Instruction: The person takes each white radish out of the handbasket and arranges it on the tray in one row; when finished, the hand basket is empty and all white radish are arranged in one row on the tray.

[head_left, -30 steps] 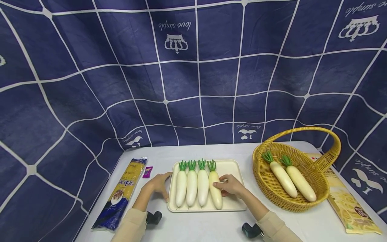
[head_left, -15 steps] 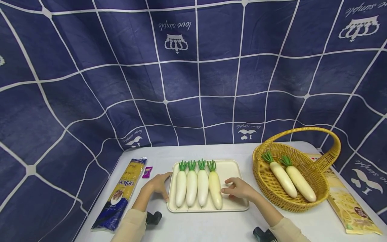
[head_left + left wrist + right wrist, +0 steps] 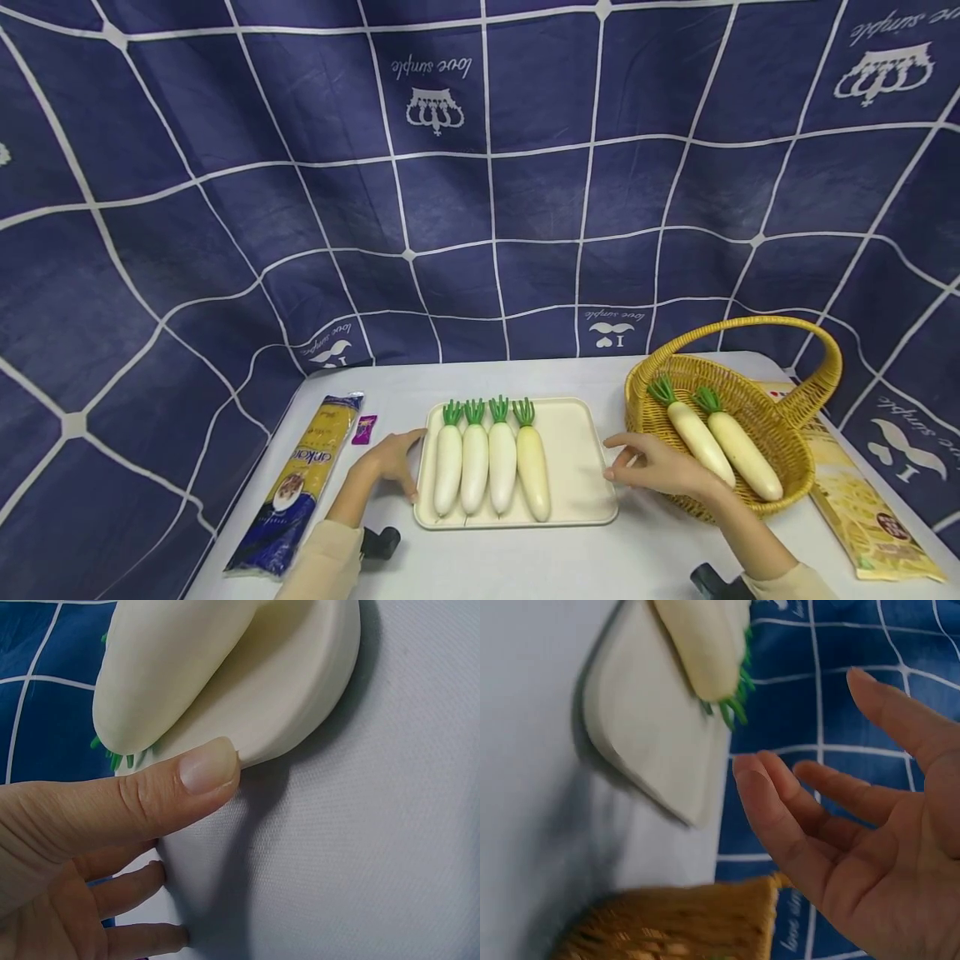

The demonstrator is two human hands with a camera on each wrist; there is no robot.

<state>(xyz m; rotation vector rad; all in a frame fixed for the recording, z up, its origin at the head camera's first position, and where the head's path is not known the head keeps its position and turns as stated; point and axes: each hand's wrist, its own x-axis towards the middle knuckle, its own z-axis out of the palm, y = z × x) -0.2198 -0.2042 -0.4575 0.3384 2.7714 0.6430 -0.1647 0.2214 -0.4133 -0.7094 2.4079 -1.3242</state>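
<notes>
Several white radishes with green tops lie side by side on a cream tray (image 3: 581,467); the rightmost radish (image 3: 533,475) is yellower than the others. My left hand (image 3: 390,460) is at the tray's left edge, thumb tip right at the rim in the left wrist view, fingers spread and fairly straight. Between the tray and the wicker basket (image 3: 795,467) my right hand (image 3: 660,465) hovers with relaxed fingers and nothing in them. Two more radishes lie in the basket: one radish (image 3: 701,442) is partly behind the right hand, the other radish (image 3: 746,457) lies beside it.
A blue and yellow pasta packet (image 3: 296,483) lies at the left, with a small purple sachet (image 3: 364,429) near it. Partly under the basket at the right is a yellow noodle packet (image 3: 870,508). A blue checked cloth (image 3: 540,192) hangs behind the table.
My right hand has let go of the yellowish radish on the tray and moved right, past the tray's edge toward the basket. The left hand has stayed at the tray.
</notes>
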